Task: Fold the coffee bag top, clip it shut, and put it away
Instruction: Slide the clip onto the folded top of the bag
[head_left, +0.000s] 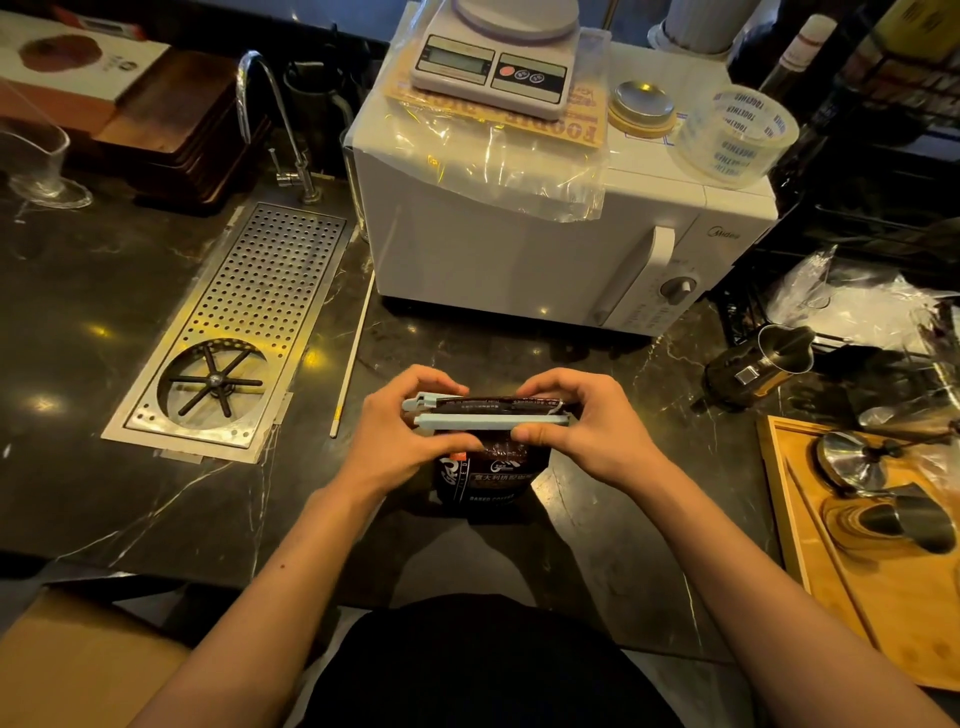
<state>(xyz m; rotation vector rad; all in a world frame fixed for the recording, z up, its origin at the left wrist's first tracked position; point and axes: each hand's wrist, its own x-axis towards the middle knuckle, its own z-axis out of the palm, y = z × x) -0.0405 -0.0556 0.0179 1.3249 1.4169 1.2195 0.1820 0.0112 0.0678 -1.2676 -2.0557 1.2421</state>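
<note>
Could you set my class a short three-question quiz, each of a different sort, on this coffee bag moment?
1. True or false: the coffee bag stands on the dark counter.
2. What sits across the bag's folded top? A) tape roll B) pale blue clip C) spoon
3. Fill in: the left hand and right hand each hold one ___ of the clip.

Key: 1 true; 2 B; 3 end.
</note>
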